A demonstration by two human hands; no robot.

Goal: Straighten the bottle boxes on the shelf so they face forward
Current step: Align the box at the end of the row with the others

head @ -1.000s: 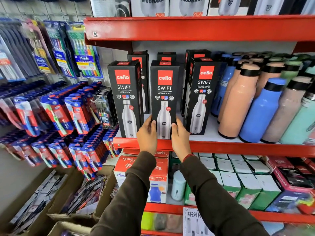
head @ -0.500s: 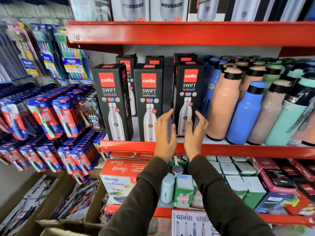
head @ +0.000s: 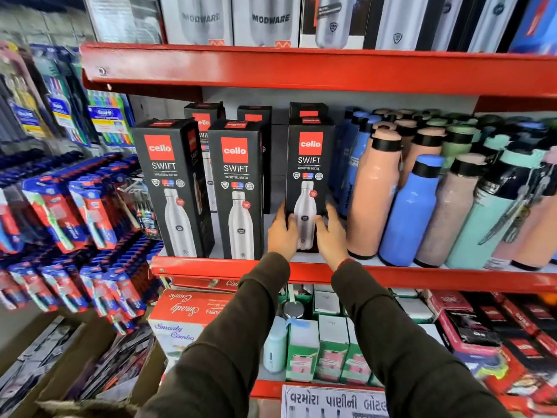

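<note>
The right-hand bottle box (head: 309, 176) stands upright, long axis vertical, printed front turned toward the camera, near the front edge of the red shelf (head: 211, 265), with two matching boxes (head: 236, 188) to its left and loose bottles (head: 413, 206) to its right. The left hand (head: 281, 233) and right hand (head: 331, 235) clasp its lower sides, thumbs across the front. Toothbrush packs (head: 75, 218) hang left of the shelf.

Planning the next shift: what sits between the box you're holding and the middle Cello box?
Head view: no front-row box there, only bare shelf between the held box and the middle box; a back-row box stands behind the gap.
</note>
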